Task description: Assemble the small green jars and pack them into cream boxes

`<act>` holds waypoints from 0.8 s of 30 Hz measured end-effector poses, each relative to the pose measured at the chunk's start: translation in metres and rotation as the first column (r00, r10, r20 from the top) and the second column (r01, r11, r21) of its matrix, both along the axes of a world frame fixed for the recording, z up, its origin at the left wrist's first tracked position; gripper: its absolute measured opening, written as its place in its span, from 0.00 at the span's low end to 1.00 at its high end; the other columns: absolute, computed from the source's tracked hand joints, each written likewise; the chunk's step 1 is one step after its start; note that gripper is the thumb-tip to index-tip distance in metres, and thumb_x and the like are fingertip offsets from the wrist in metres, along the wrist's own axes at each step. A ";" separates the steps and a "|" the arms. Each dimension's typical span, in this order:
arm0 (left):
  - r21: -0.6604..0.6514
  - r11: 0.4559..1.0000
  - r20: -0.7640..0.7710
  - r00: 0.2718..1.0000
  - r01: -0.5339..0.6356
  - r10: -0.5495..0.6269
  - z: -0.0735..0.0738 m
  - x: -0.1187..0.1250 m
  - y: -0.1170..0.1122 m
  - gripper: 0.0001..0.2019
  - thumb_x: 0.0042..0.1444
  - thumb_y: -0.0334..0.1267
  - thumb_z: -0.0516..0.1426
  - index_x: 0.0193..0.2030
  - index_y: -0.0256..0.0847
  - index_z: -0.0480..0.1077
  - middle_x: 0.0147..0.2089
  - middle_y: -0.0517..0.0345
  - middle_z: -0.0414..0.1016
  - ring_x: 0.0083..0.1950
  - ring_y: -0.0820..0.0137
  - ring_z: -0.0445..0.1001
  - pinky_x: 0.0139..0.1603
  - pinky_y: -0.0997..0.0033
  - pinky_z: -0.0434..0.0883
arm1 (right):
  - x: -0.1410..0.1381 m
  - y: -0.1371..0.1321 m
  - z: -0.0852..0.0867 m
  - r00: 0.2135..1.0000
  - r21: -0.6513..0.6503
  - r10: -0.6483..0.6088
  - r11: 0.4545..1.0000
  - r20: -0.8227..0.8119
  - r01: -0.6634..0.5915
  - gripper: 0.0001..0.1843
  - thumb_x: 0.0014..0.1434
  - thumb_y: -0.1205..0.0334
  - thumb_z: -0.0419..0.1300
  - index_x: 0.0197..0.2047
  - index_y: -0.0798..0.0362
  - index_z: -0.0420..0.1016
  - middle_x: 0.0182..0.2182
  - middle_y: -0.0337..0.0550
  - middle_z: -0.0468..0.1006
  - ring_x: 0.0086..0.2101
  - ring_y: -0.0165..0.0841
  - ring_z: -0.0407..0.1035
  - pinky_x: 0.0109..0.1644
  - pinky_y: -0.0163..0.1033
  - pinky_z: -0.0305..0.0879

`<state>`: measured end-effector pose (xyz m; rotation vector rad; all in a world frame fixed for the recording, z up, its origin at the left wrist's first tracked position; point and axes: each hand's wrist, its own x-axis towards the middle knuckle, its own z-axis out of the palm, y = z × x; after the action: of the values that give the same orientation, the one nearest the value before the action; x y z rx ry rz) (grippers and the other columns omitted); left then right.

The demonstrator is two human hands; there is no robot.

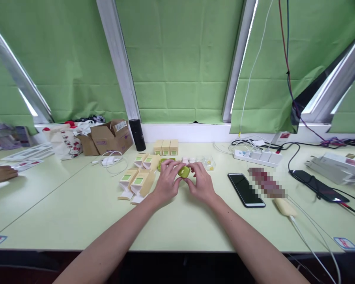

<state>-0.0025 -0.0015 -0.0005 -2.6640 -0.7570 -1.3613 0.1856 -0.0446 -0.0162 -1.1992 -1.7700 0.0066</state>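
Both my hands meet over the middle of the pale green table. My left hand and my right hand pinch a small rounded green case between their fingertips, just above the tabletop. Left of my left hand lie several open yellow cartons with green labels. Behind them stand three closed yellow boxes in a row. Small white and clear packets lie beyond my right hand.
A black phone lies right of my hands, beside a blurred patch and a cream power bank with white cables. A power strip, a black cylinder and cardboard boxes sit at the back. Another person's hand rests far left.
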 end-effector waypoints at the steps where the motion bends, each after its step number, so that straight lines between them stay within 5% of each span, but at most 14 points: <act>1: 0.007 1.000 -0.010 1.000 0.001 -0.001 0.000 0.000 0.001 0.27 0.64 0.25 0.55 0.68 0.47 0.65 0.62 0.46 0.71 0.64 0.51 0.61 0.65 0.41 0.66 | 0.000 0.000 0.001 1.000 -0.008 -0.002 1.000 0.007 0.002 0.24 0.61 0.64 0.61 0.59 0.47 0.65 0.50 0.49 0.72 0.46 0.42 0.72 0.41 0.45 0.75; 13: -0.024 0.998 -0.018 0.998 -0.060 0.059 0.001 0.001 0.000 0.23 0.63 0.26 0.57 0.63 0.46 0.71 0.59 0.46 0.70 0.62 0.51 0.60 0.64 0.44 0.66 | -0.001 0.000 0.003 0.998 -0.060 -0.035 0.997 0.052 0.038 0.25 0.62 0.65 0.62 0.62 0.48 0.65 0.52 0.49 0.75 0.49 0.42 0.72 0.44 0.44 0.72; 24: -0.341 0.939 0.268 0.952 -0.053 0.151 0.002 -0.001 0.009 0.20 0.55 0.29 0.64 0.54 0.46 0.71 0.55 0.50 0.72 0.63 0.55 0.65 0.65 0.50 0.68 | -0.001 0.005 -0.006 0.939 -0.408 -0.099 0.882 0.329 0.236 0.16 0.64 0.65 0.63 0.56 0.51 0.72 0.49 0.47 0.81 0.50 0.42 0.73 0.44 0.42 0.62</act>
<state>-0.0030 0.0073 0.0010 -2.6330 -1.2413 -1.7616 0.1851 -0.0394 -0.0220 -1.7631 -1.9831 0.1391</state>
